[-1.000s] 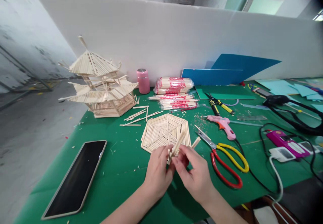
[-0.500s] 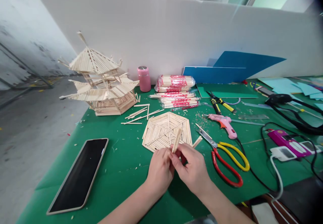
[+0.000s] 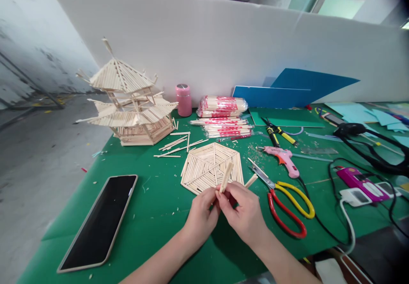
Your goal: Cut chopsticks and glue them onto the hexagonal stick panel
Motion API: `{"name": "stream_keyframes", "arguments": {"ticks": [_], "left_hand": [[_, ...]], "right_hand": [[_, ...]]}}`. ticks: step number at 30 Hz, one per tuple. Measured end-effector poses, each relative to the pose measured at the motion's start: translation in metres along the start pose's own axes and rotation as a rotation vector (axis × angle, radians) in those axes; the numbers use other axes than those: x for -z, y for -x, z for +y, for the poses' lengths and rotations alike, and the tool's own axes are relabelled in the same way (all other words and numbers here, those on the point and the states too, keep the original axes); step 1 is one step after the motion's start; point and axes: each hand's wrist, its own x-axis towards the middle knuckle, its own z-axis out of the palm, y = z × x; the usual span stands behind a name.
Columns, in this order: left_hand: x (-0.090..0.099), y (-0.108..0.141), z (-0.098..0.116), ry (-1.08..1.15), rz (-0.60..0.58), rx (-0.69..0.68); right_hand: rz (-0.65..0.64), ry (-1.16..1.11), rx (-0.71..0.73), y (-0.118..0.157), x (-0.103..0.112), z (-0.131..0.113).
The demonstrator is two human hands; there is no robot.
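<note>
A short bundle of wooden sticks [image 3: 226,176] points up and away, its lower end pinched between the fingertips of my left hand [image 3: 202,214] and my right hand [image 3: 242,207]. The two hands touch at the fingertips. Just beyond them a flat, many-sided panel of wooden sticks [image 3: 212,164] lies on the green table, its near edge partly hidden by my hands. Another small stick piece [image 3: 251,181] rests at the panel's right corner. Loose sticks [image 3: 179,145] are scattered behind the panel on the left.
A stick pagoda model [image 3: 128,105] stands back left, near a pink bottle [image 3: 183,100] and wrapped stick packs [image 3: 223,109]. A phone [image 3: 99,222] lies front left. Scissors [image 3: 271,186], a pink glue gun [image 3: 283,158], pliers [image 3: 277,132], cables and a power strip [image 3: 361,184] are on the right.
The fingers of my left hand have shifted slightly at the bundle's lower end, and the bundle stands marginally higher in view. The camera view has moved a little.
</note>
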Motion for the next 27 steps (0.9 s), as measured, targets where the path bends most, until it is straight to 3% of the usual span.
{"name": "stream_keyframes", "arguments": {"ticks": [10,14,17,20,23,27], "left_hand": [[0.002,-0.002,-0.002,0.009,-0.038,0.031],[0.001,-0.002,-0.002,-0.044,-0.048,0.043],[0.001,-0.002,-0.003,-0.123,-0.046,0.057],[0.0,-0.002,-0.003,-0.152,-0.052,0.06],[0.0,-0.002,-0.003,-0.151,-0.046,0.062],[0.0,-0.002,-0.003,-0.156,-0.044,0.057]], "right_hand": [[-0.022,-0.041,-0.047,0.002,0.003,-0.001],[0.007,-0.065,-0.072,0.017,0.017,0.004],[0.077,0.07,-0.124,0.034,0.043,0.025],[0.12,0.334,-0.246,0.051,0.076,0.061],[0.053,0.608,-0.317,0.064,0.103,0.096],[-0.074,0.702,-0.375,0.069,0.114,0.122]]}}
